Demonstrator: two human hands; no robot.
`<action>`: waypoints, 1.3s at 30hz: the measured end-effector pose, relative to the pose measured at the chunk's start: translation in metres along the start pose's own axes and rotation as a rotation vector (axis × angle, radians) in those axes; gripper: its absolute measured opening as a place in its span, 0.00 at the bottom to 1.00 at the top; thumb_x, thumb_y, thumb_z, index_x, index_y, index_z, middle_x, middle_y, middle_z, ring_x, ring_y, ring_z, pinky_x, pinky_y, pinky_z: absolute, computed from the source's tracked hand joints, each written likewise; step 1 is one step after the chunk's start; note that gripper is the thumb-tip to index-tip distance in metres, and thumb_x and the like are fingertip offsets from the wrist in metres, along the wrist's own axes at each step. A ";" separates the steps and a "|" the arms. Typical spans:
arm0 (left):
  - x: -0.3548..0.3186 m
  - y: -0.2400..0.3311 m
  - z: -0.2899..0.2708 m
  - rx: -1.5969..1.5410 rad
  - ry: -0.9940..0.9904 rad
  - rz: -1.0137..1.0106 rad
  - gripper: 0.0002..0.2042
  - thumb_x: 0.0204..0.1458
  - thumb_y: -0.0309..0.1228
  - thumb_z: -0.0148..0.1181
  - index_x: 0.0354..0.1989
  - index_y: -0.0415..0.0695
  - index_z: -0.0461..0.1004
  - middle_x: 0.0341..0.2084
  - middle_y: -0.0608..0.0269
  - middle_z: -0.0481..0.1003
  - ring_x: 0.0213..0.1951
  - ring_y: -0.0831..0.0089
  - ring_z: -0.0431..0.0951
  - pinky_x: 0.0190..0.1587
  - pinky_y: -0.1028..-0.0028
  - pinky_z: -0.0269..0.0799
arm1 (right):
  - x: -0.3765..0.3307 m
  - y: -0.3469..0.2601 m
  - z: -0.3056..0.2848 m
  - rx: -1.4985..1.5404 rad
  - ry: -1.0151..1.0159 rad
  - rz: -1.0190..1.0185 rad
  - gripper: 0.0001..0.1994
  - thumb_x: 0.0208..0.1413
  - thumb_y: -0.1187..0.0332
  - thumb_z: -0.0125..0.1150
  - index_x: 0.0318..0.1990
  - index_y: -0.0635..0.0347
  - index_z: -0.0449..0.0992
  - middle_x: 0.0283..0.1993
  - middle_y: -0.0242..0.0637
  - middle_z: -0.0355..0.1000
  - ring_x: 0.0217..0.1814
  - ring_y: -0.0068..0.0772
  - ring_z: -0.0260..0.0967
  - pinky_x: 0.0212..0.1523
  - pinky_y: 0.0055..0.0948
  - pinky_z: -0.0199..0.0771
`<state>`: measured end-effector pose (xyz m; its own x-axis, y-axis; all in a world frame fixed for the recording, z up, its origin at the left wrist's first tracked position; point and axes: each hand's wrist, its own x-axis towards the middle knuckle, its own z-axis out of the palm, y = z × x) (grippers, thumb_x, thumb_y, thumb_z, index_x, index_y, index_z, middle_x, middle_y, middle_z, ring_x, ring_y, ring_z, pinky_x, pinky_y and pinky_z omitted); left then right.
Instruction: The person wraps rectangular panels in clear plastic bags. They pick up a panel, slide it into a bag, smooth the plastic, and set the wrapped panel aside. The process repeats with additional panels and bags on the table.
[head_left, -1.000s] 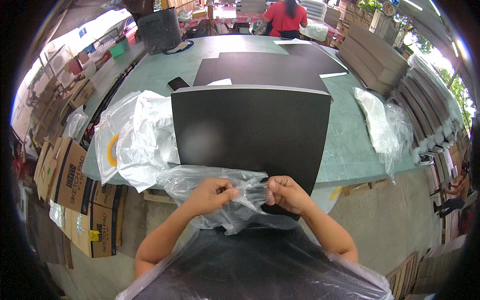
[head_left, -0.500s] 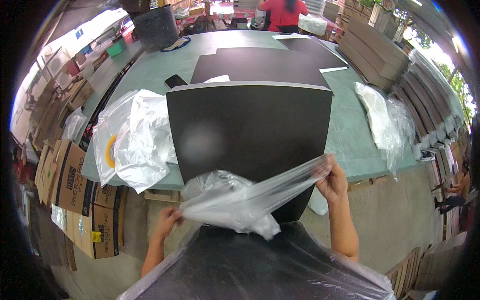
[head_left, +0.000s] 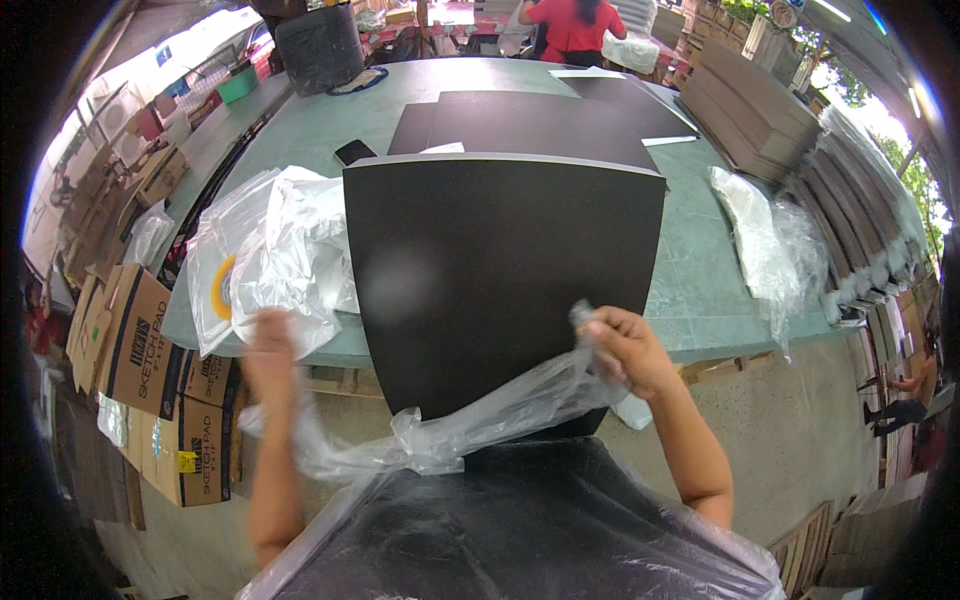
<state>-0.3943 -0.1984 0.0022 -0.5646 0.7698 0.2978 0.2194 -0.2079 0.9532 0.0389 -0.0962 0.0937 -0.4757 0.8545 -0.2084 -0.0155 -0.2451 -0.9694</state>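
Clear plastic sheeting [head_left: 505, 408] stretches across in front of me, bunched into a knot-like gather [head_left: 410, 440] near the middle. My right hand [head_left: 628, 350] is closed round one twisted end, and a tip sticks up past the fingers. My left hand [head_left: 270, 345] is raised at the left and smeared by motion; the sheeting's other end passes by its forearm, and whether the fingers hold anything is unclear. Below the gather spreads a dark, flat thing under clear plastic [head_left: 520, 520]. Just beyond stands a large black board [head_left: 500, 270], its lower part behind the sheeting.
The green table [head_left: 700, 300] carries folded plastic bags [head_left: 295, 270], a yellow tape roll [head_left: 222, 288], a phone [head_left: 354, 152] and more black boards [head_left: 540, 125]. Cartons [head_left: 140, 350] stand at the left, stacked grey boards [head_left: 745, 110] at the right. A person in red [head_left: 572, 30] is at the back.
My left hand has moved up and left and is blurred. My right hand has come inward and slightly down. The sheeting, formerly spread between the hands, is now narrower and gathered at the middle.
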 end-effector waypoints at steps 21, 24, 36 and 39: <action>-0.040 0.149 0.167 0.685 -1.571 0.271 0.11 0.41 0.36 0.47 0.30 0.44 0.67 0.18 0.50 0.71 0.25 0.52 0.72 0.29 0.59 0.67 | -0.008 0.014 0.035 -1.207 -0.511 -0.541 0.11 0.47 0.63 0.52 0.34 0.60 0.71 0.39 0.43 0.67 0.41 0.36 0.64 0.40 0.34 0.63; -0.048 0.118 0.138 1.120 -1.536 0.311 0.13 0.36 0.38 0.51 0.31 0.46 0.70 0.19 0.53 0.72 0.24 0.54 0.73 0.28 0.60 0.68 | -0.006 0.016 0.014 -0.417 -0.748 -0.321 0.11 0.51 0.64 0.46 0.31 0.62 0.70 0.35 0.41 0.68 0.37 0.33 0.65 0.37 0.33 0.63; -0.064 0.180 0.120 0.755 -2.062 0.180 0.13 0.39 0.36 0.51 0.33 0.45 0.70 0.26 0.50 0.72 0.32 0.58 0.73 0.30 0.60 0.68 | -0.024 0.001 -0.053 -2.081 -0.101 0.027 0.18 0.44 0.59 0.50 0.45 0.49 0.70 0.47 0.34 0.67 0.54 0.39 0.58 0.55 0.62 0.38; -0.022 0.103 0.101 1.432 -1.299 0.322 0.10 0.40 0.36 0.52 0.28 0.43 0.72 0.21 0.53 0.73 0.27 0.62 0.74 0.28 0.63 0.68 | -0.025 -0.011 -0.033 -2.269 -0.348 0.184 0.17 0.47 0.61 0.45 0.47 0.48 0.69 0.50 0.35 0.65 0.57 0.46 0.55 0.59 0.59 0.23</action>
<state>-0.2786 -0.1759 0.0882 0.3052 0.8518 -0.4258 0.9309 -0.3611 -0.0551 0.0798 -0.0995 0.1057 -0.4405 0.7462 -0.4992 0.5818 0.6608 0.4742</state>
